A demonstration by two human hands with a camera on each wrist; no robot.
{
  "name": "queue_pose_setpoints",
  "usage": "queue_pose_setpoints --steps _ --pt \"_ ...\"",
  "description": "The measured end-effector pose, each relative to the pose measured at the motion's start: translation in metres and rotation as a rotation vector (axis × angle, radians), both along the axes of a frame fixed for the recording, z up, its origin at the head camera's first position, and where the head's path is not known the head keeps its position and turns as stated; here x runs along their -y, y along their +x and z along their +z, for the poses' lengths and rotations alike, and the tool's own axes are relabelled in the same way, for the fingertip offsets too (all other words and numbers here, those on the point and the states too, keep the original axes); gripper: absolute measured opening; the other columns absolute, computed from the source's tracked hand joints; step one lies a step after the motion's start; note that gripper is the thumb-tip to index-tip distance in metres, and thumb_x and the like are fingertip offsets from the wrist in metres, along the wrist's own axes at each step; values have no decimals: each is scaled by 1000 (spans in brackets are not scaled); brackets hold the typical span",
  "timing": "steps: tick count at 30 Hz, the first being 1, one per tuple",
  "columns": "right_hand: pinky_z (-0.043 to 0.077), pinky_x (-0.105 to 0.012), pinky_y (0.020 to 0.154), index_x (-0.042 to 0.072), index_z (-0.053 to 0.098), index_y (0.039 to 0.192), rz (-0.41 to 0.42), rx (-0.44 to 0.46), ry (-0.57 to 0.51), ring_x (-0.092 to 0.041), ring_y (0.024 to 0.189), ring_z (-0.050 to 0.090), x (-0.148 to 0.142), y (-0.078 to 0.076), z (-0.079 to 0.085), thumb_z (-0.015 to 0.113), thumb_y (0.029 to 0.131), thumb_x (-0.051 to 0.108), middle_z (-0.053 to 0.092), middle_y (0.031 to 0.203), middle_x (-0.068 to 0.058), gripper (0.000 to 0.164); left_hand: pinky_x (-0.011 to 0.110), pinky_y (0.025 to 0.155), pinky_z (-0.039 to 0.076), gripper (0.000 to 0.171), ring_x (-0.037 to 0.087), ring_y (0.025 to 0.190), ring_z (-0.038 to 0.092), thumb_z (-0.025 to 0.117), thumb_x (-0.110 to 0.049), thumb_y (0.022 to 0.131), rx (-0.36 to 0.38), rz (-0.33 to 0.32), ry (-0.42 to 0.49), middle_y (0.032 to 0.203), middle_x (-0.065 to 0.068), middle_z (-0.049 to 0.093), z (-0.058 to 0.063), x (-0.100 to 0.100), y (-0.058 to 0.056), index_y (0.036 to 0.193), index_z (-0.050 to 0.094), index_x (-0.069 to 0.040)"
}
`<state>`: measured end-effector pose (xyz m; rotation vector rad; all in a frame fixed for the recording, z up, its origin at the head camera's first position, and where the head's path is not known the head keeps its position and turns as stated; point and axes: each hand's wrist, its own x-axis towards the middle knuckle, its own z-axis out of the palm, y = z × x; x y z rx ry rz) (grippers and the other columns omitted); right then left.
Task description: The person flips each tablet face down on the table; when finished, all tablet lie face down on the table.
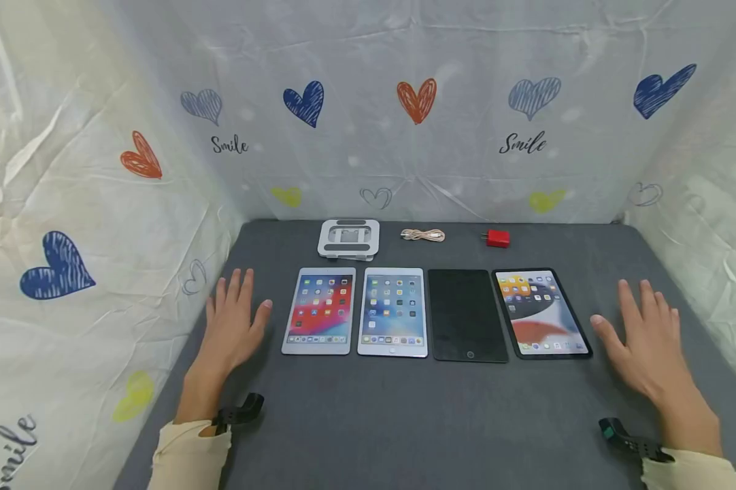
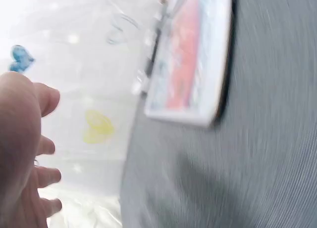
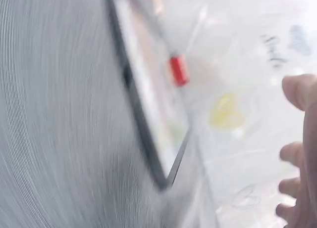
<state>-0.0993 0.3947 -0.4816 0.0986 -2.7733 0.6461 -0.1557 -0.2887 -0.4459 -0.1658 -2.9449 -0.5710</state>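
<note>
My left hand, fingers spread and holding nothing, is left of a white tablet with a red and blue screen. That tablet shows blurred in the left wrist view. Beside it lie a second white tablet with a blue screen and a black tablet whose screen is dark. At the row's right end is a black-framed tablet with its screen lit. My right hand, also spread and holding nothing, is just right of it; fingers appear at that wrist view's edge.
Behind the row, a folded white stand, a coiled pale cable and a red charger plug lie on the grey table. A white curtain printed with hearts encloses the table's back and sides.
</note>
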Motion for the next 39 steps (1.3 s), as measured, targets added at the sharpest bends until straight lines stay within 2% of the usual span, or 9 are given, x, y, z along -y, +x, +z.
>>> queue_pose_setpoints --steps 8,12,16,19,22,25,29,35,39 --pt "-12 -73 133 9 8 177 -53 12 -289 -55 168 -6 42 45 21 48 114 30 -2 183 -25 77 81 130 10 83 51 169 2 53 -42 113 16 9 217 184 22 9 8 -46 37 176 13 -5" --pt "0 -47 141 23 14 178 -108 7 -383 -28 173 4 63 57 30 54 113 30 8 186 -10 77 80 129 21 84 44 170 12 61 -38 110 -32 21 367 184 15 16 11 -72 50 176 18 -9" --pt "11 -6 126 30 23 176 -137 -31 -414 2 166 16 76 56 38 64 109 29 20 184 -4 79 65 121 48 82 40 159 42 69 -32 106 -111 -6 530 175 17 39 15 -104 51 174 29 -13" --pt "16 5 115 31 26 175 -138 -39 -413 21 152 23 78 53 44 69 107 29 26 182 -3 81 60 104 63 77 37 140 62 74 -28 103 -162 -62 641 158 16 60 19 -132 44 171 40 -16" --pt "19 9 109 33 26 175 -125 -15 -410 29 141 25 74 50 52 70 107 30 27 182 -1 81 59 113 58 70 36 143 62 73 -25 102 -180 -140 728 157 11 63 25 -158 34 167 48 -15" --pt "21 11 106 33 28 175 -114 9 -389 11 157 31 68 45 60 71 107 31 29 181 -1 81 55 129 43 64 27 155 52 71 -20 104 -168 -229 796 166 5 56 30 -181 22 164 51 -12" --pt "20 8 103 32 30 174 -126 65 -349 -36 162 37 59 35 72 72 106 38 36 178 -10 80 47 128 43 60 24 154 54 71 -15 104 -110 -335 911 164 7 59 34 -211 10 160 54 -6" --pt "28 6 86 26 33 174 -95 195 -298 -20 161 43 46 16 86 71 106 47 45 171 -21 81 40 122 50 55 26 148 61 70 -14 104 47 -423 1012 158 10 63 30 -254 0 156 58 -2" --pt "31 6 79 18 34 174 -67 262 -300 -40 158 45 41 2 87 69 107 49 45 170 -24 82 38 121 53 54 29 148 61 70 -15 105 253 -463 1061 158 13 64 23 -282 -5 156 58 -3"
